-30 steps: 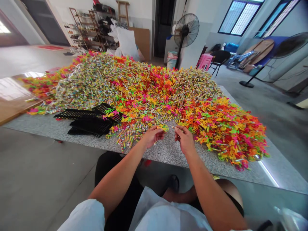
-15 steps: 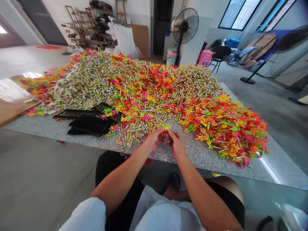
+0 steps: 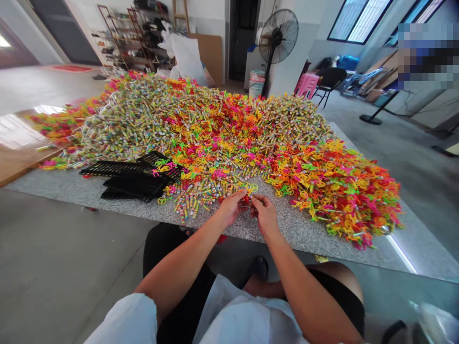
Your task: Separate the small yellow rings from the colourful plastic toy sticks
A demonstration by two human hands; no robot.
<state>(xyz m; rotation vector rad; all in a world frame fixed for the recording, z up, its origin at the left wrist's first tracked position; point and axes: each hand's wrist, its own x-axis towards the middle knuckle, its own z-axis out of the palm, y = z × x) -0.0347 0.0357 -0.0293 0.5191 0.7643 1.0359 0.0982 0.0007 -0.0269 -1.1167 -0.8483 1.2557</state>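
Two hands close together over speckled desk, looped pc. at L fingertips

L hand pinches a yellow-green looped plastic pc. above the desk, nr. its front edge. R hand just beside, fingers curled in; can't tell if gripping anything. Loose printed tubes lie just past L hand; black slatted trays stacked farther L. Heap of multicol. looped pcs. on R; big mound of tubes behind. Beyond desk: pedestal fan, pink stools, shelf rack back L.
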